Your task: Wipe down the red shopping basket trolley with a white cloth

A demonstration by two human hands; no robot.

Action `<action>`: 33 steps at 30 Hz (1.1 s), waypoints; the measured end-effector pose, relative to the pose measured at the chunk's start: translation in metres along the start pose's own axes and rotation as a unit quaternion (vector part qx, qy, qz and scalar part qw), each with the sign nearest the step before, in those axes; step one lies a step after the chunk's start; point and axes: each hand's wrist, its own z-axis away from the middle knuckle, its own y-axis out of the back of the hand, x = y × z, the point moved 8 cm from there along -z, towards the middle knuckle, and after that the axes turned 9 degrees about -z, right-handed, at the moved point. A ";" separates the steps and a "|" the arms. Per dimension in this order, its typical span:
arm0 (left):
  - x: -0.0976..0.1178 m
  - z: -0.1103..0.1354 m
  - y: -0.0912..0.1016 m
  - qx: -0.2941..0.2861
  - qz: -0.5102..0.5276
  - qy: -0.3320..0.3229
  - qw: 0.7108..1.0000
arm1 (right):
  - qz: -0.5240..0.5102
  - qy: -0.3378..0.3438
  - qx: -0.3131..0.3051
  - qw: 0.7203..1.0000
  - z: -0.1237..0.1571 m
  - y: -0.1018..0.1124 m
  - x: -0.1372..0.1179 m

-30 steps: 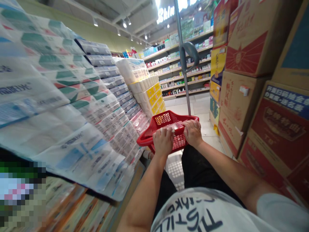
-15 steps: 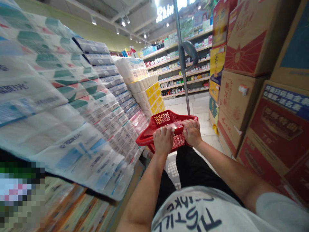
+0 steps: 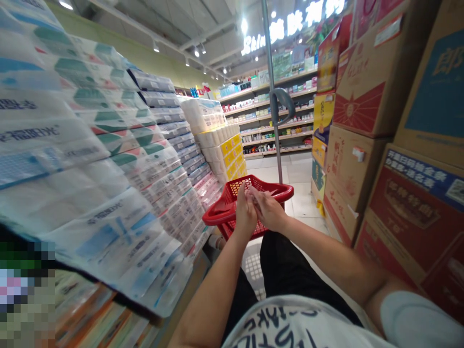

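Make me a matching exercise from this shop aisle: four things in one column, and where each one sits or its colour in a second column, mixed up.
Things:
1. basket
2. tissue packs
3. cardboard boxes
4. shelves

Places or colours:
A. stacked on the right side
B. red, straight ahead and low
C. at the far end, in the background
D. stacked on the left side

Pairs: 1-B, 2-D, 3-A, 4-C
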 end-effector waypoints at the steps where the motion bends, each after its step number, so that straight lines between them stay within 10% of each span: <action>1: -0.003 0.000 0.006 0.021 -0.006 -0.010 1.000 | 0.001 0.011 -0.017 1.000 0.000 -0.006 -0.002; 12: -0.025 0.009 -0.003 -0.104 -0.387 -0.039 0.915 | 0.059 -0.004 -0.039 0.997 0.010 0.005 0.023; 18: -0.017 0.014 -0.002 -0.078 -0.392 -0.038 0.916 | 0.084 -0.133 0.053 0.986 0.018 0.028 0.063; 26: -0.018 0.019 0.005 -0.098 -0.406 -0.024 0.908 | 0.078 -0.068 0.021 0.994 0.016 0.001 0.015; 33: -0.018 0.019 0.004 -0.112 -0.414 -0.022 0.903 | 0.091 -0.118 0.037 0.988 0.015 0.021 0.040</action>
